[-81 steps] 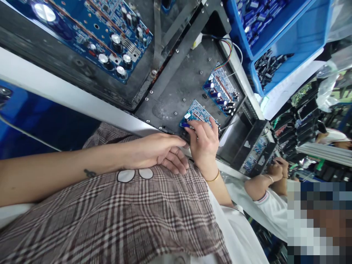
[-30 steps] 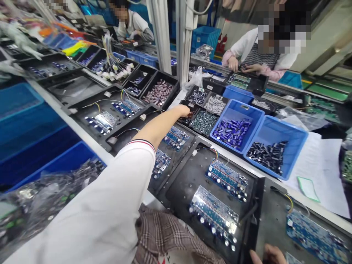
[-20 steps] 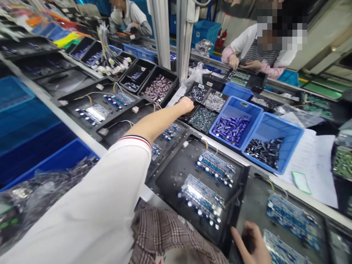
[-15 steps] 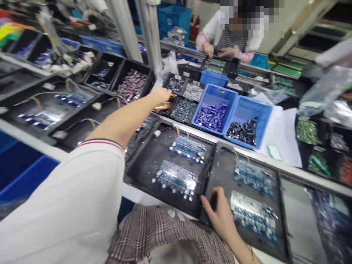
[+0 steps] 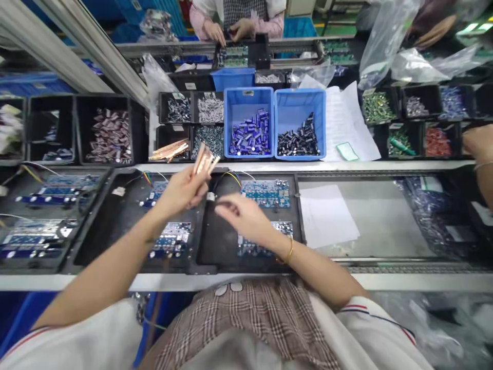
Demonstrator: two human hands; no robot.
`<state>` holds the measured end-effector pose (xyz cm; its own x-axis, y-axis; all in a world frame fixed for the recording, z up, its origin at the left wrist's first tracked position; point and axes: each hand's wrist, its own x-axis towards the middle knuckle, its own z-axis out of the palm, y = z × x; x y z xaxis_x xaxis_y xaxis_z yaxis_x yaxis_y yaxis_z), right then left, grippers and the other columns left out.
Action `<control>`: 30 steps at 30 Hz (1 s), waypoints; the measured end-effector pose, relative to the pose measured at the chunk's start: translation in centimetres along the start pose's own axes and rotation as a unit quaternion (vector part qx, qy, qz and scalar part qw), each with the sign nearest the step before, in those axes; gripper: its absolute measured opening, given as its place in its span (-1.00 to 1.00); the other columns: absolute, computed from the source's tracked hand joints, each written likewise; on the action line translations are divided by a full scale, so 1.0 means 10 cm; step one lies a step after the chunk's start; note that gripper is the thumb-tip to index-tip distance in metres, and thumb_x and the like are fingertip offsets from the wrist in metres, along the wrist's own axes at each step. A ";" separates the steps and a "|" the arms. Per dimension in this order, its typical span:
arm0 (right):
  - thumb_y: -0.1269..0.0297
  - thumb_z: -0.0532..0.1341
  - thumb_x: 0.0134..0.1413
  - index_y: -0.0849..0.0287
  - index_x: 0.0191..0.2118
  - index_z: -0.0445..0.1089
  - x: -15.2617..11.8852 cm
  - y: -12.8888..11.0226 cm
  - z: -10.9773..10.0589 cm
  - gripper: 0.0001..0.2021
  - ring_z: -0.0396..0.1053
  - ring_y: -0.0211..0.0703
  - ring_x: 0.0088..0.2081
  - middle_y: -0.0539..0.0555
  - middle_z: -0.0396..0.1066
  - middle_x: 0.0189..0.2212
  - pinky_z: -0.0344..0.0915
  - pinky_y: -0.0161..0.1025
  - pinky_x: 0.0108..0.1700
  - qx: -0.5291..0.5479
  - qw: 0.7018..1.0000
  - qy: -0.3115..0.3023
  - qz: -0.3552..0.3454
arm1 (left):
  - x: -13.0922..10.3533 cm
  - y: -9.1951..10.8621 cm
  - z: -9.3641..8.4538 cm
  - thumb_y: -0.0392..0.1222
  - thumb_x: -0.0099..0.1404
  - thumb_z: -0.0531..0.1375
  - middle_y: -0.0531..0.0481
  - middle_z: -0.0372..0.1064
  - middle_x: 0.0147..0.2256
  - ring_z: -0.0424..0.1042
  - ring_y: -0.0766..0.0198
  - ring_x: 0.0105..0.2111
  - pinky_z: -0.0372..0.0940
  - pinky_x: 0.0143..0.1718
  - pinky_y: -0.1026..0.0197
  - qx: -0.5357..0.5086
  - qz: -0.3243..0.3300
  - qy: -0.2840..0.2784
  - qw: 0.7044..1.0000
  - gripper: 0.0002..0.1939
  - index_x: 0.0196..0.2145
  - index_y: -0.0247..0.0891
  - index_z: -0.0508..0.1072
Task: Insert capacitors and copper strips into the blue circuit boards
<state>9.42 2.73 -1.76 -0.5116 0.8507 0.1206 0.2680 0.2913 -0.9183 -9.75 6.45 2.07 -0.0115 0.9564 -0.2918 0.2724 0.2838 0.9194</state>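
My left hand [image 5: 183,191] is closed around a bundle of thin copper-coloured strips [image 5: 204,162], their ends sticking up past the fingers. Just to its right, my right hand [image 5: 248,218] hovers over a black tray, with curved fingers, a gap between thumb and forefinger and nothing visible in them. Under and beside that hand lie two blue circuit boards [image 5: 265,193], the lower one partly covered by the hand and wrist. More copper strips [image 5: 169,150] rest in a small black bin behind my left hand. Another black tray [image 5: 103,231] with boards lies below my left forearm.
Blue bins hold purple-sleeved [image 5: 251,131] and black cylindrical parts [image 5: 300,136]. Small black bins of parts [image 5: 210,109] stand beside them. White paper [image 5: 327,216] lies right of the trays. A co-worker's hands [image 5: 227,32] work across the bench; another person's arm [image 5: 481,146] reaches in at right.
My left hand has come back from the copper-strip bin with a bundle of strips. My right hand has left the tray edge and moved near it. The view has turned, and the trays sit farther left.
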 end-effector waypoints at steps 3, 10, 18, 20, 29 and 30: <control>0.19 0.21 0.23 0.11 -0.06 0.39 -0.04 0.06 -0.17 -0.79 0.45 -0.34 -0.21 0.06 0.43 -0.08 0.46 -0.31 -0.16 0.114 0.988 0.107 0.018 | -0.45 -0.11 0.46 0.09 0.30 0.20 0.23 0.14 -0.70 0.00 0.46 -0.81 -0.14 -0.78 0.39 -0.042 -0.008 -0.032 0.999 -0.71 -0.23 -0.16 0.29; 0.22 0.25 0.15 0.15 -0.32 0.35 -0.40 0.10 -0.25 -0.87 0.44 -0.34 -0.24 0.01 0.39 -0.18 0.49 -0.25 -0.09 0.248 0.954 0.141 0.087 | -0.77 -0.26 0.97 0.01 0.22 0.30 0.23 0.09 -0.62 0.00 0.47 -0.71 -0.12 -0.73 0.38 -0.168 -0.032 -0.019 0.985 -0.64 -0.11 -0.16 0.34; 0.20 0.22 0.18 0.13 -0.32 0.32 -0.54 0.08 -0.19 -0.87 0.41 -0.29 -0.20 0.02 0.38 -0.23 0.45 -0.22 -0.07 0.229 0.958 0.150 0.084 | -0.92 -0.38 1.07 0.11 0.28 0.23 0.19 0.19 -0.63 0.00 0.49 -0.73 -0.11 -0.71 0.38 -0.176 -0.044 -0.023 0.983 -0.65 -0.15 -0.18 0.34; 0.22 0.22 0.18 0.12 -0.31 0.31 -0.56 0.06 -0.20 -0.88 0.43 -0.26 -0.15 0.04 0.39 -0.18 0.45 -0.19 -0.05 0.256 0.953 0.145 0.069 | -0.94 -0.39 1.08 0.14 0.30 0.20 0.15 0.28 -0.59 0.11 0.47 -0.72 0.00 -0.73 0.40 -0.180 -0.030 -0.001 0.983 -0.63 -0.12 -0.19 0.32; 0.37 0.11 0.30 0.12 -0.18 0.42 -0.02 0.36 -0.73 -0.86 0.37 -0.20 -0.23 0.06 0.40 -0.23 0.31 -0.16 -0.12 -0.175 0.981 0.086 -0.019 | -0.66 -0.38 0.80 -0.04 0.33 0.22 0.13 0.22 -0.55 0.14 0.49 -0.70 0.02 -0.74 0.45 -0.253 0.002 0.107 0.961 -0.77 -0.15 -0.20 0.37; 0.40 0.10 0.31 0.13 -0.18 0.44 0.06 0.45 -0.74 -0.83 0.35 -0.17 -0.21 0.08 0.40 -0.22 0.27 -0.14 -0.12 -0.261 0.964 0.045 -0.030 | -0.64 -0.38 0.78 -0.06 0.33 0.22 0.17 0.12 -0.60 0.03 0.51 -0.71 -0.08 -0.75 0.45 -0.249 -0.013 0.098 0.964 -0.79 -0.16 -0.21 0.39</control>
<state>16.30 7.80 -3.01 -0.4732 0.8527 0.2213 0.6264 0.5023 -0.5961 -3.24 -1.28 -1.61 -0.2059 0.9292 -0.3068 -0.2252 0.2601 0.9390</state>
